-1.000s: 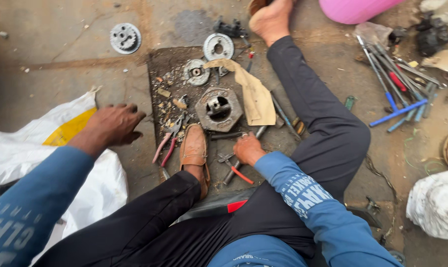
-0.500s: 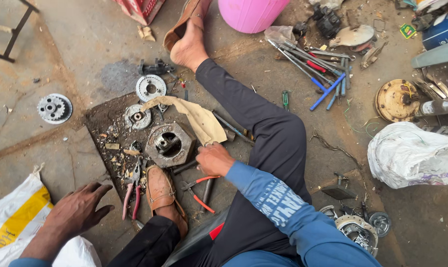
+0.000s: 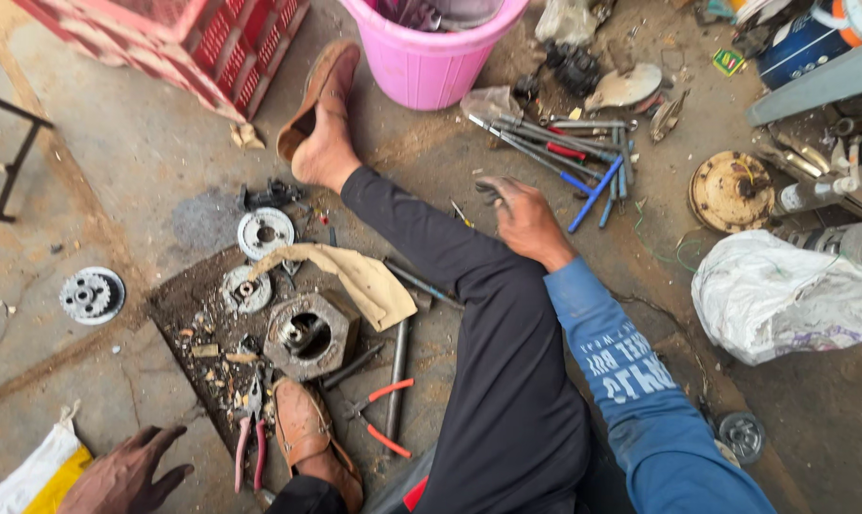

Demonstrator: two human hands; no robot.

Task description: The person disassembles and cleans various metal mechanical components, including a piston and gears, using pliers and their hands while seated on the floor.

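My right hand (image 3: 521, 217) reaches empty, fingers loose, toward the screwdrivers (image 3: 569, 152) (points outward); left hand (image 3: 126, 476) braces flat, open; I risk a jab.

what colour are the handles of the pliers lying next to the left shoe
Pink-red handles on the pliers, beside the brown shoe; the head view shows them best.

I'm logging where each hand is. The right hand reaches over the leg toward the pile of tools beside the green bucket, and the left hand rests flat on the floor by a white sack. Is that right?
Not quite: the bucket is pink, not green, as the head view shows. The rest holds: the right hand reaches over the leg toward the tools, and the left hand rests flat on the floor by the white sack.
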